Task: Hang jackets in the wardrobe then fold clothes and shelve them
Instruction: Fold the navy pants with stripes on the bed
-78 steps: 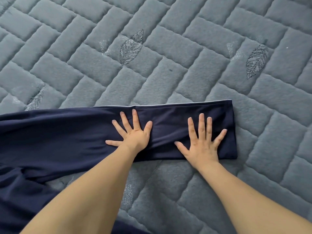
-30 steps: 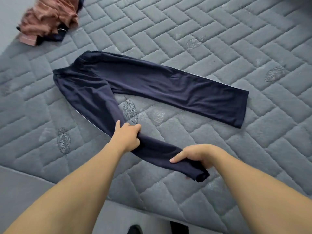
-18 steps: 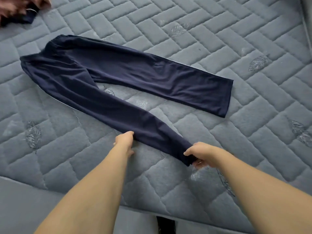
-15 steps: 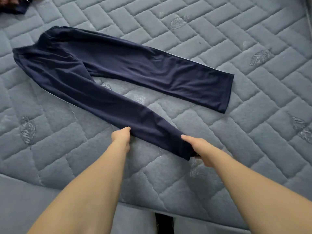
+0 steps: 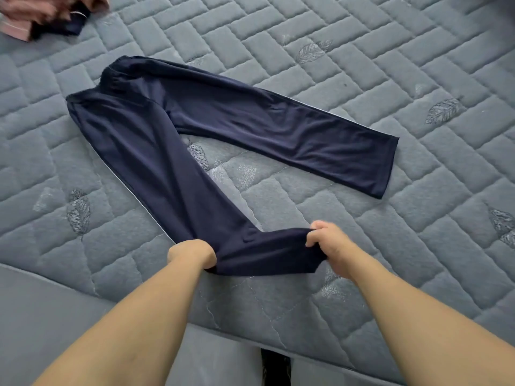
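Fingers [image 5: 315,238] of my right hand [image 5: 327,246] are curling round the hem end of the near leg of the trousers [image 5: 156,151], with the knuckles bunched on top of the cloth and the thumb tucked under where I cannot see it. My left hand [image 5: 192,253] is gripping the same leg a little further up, its fingers wrapped under the cloth and hidden from me, so only the back of the hand and the wrist are showing. Between the two hands the dark navy cloth is stretching in a short band, lifted slightly off the mattress [image 5: 418,65] near its front edge.

From my left hand the leg is running away and to the left, up to the gathered waistband, which is lying toward the far left of the mattress. From there the other leg is lying flat and fairly smooth, pointing to the right, its hem resting well apart from my right hand. The two legs are spreading open in a V, with a patch of grey quilted mattress and a stitched leaf pattern showing between them.

I am seeing a heap of clothes [image 5: 41,15], pinkish with something dark navy beneath, sitting at the far left corner, well apart from the trousers. Both my forearms are reaching in from the bottom of the view.
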`<state>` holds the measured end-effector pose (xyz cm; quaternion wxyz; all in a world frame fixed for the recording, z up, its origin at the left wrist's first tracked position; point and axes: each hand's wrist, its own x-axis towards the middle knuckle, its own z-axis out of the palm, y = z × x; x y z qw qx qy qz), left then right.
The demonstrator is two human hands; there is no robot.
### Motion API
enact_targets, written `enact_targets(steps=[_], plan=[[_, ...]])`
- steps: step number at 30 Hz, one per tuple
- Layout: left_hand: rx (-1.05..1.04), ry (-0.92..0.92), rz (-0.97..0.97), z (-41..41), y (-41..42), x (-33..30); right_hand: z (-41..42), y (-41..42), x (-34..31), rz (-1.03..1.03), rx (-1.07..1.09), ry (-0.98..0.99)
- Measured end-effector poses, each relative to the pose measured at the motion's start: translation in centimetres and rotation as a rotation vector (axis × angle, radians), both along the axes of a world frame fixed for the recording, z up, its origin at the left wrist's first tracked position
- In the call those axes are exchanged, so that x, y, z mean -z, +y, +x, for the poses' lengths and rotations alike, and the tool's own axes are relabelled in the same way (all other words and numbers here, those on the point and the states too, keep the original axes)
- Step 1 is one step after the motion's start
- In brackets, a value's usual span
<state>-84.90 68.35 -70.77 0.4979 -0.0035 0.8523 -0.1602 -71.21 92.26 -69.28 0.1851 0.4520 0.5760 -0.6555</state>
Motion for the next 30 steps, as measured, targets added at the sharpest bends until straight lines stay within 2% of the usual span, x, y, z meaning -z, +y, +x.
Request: enact_targets(steps=[3, 5, 6, 7, 9, 11, 13, 15, 18, 22, 24, 26, 28, 30], plan=[[0.13, 0.383, 0.148, -0.2, 0.2, 1.0, 1.3, -1.3, 1.0, -0.18, -0.117, -0.183], [0.324, 0.623, 0.321, -0.8, 1.3, 2.0, 2.1, -1.5, 2.3, -0.205, -0.187, -0.229], [0.441, 0.673, 0.409, -1.2, 2.1, 2.6, 2.4, -1.3, 2.8, -0.187, -0.249, -0.25], [0.549, 0.656, 0.483, -1.6, 2.9, 3.1, 2.8, -1.1, 3.3, -0.14, -0.33, -0.278], [0.709, 0.492, 0.541, -2.4, 4.3, 4.0, 3.6, -0.5, 4.1, -0.062, -0.427, -0.302], [0.859, 0.335, 0.469, -2.8, 5.4, 4.8, 4.4, 0.4, 4.7, -0.084, -0.33, -0.236], [0.957, 0.31, 0.406, -3.3, 6.4, 5.0, 5.0, 1.4, 4.5, -0.165, -0.112, -0.128], [0.922, 0.368, 0.458, -3.8, 7.9, 4.3, 5.2, 2.8, 4.3, -0.193, 0.081, -0.057], [0.728, 0.497, 0.646, -4.5, 11.3, 2.4, 5.0, 5.0, 4.2, -0.137, 0.264, -0.056], [0.775, 0.665, 0.734, -4.4, 15.3, 2.2, 4.1, 7.8, 4.2, -0.002, 0.473, -0.007], [0.733, 0.639, 0.687, -3.8, 16.5, 2.4, 4.1, 8.3, 4.6, -0.07, 0.478, -0.027], [0.644, 0.547, 0.659, -3.1, 16.5, 2.8, 4.5, 7.5, 5.9, -0.061, 0.254, -0.161], [0.603, 0.386, 0.625, -2.3, 15.3, 3.5, 4.8, 5.9, 7.3, 0.103, 0.118, -0.268], [0.726, 0.263, 0.548, -1.3, 13.3, 4.5, 4.8, 4.9, 8.4, 0.219, 0.23, -0.199]])
